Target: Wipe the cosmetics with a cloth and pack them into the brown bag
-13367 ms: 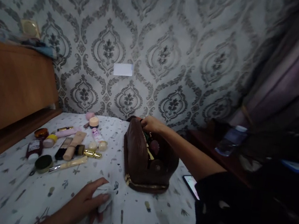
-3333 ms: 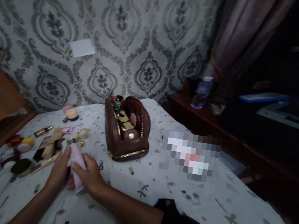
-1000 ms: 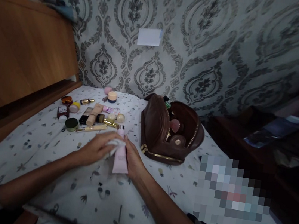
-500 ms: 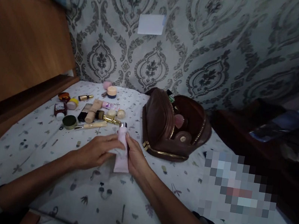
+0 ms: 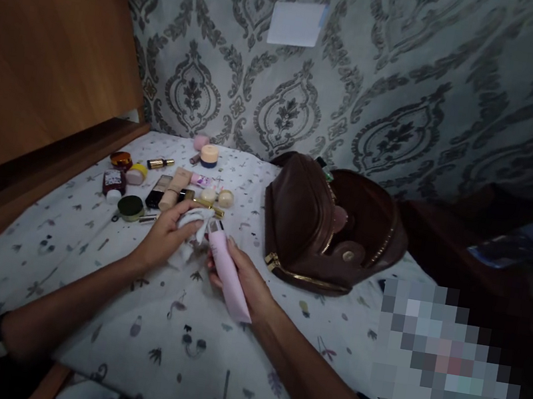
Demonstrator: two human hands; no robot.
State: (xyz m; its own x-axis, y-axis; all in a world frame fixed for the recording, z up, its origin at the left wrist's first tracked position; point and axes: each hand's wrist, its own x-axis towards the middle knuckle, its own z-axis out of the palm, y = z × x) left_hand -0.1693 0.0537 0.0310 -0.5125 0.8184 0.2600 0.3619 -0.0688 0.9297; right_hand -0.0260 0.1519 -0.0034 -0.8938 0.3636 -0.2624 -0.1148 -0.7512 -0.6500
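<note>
Two bare hands are close together over a white cloth (image 5: 133, 367) with little plants on it. The right hand (image 5: 251, 281) has a long pink tube (image 5: 230, 278). The tube lies slantwise in that hand, with its shiny cap (image 5: 216, 225) up and to the left and its flat end down by the wrist. The right hand's fingers are clamped on the tube. The thumb is on the right side, and the other fingers curl under it and peek out on the left, so the cap and the flat end both stick out.

The left hand (image 5: 164, 234) holds a crumpled white wipe (image 5: 195, 217). Its fingers are bent and pinched on the wipe. The wipe is just beside the cap, but I cannot tell if they touch.

Past the left hand sits a bunch of small things. There is a jar with a dark green lid (image 5: 130, 207), a pot with a yellow lid (image 5: 137, 173), a tan tube (image 5: 175, 189) and a thin gold tube (image 5: 210, 209). A pink ball (image 5: 200, 142) is next to a peach-topped jar (image 5: 209, 155) near the wall (image 5: 289, 105). Off to the right is a big brown bag (image 5: 299, 211) with its top wide open. A round pink thing (image 5: 339, 219) shows inside.
</note>
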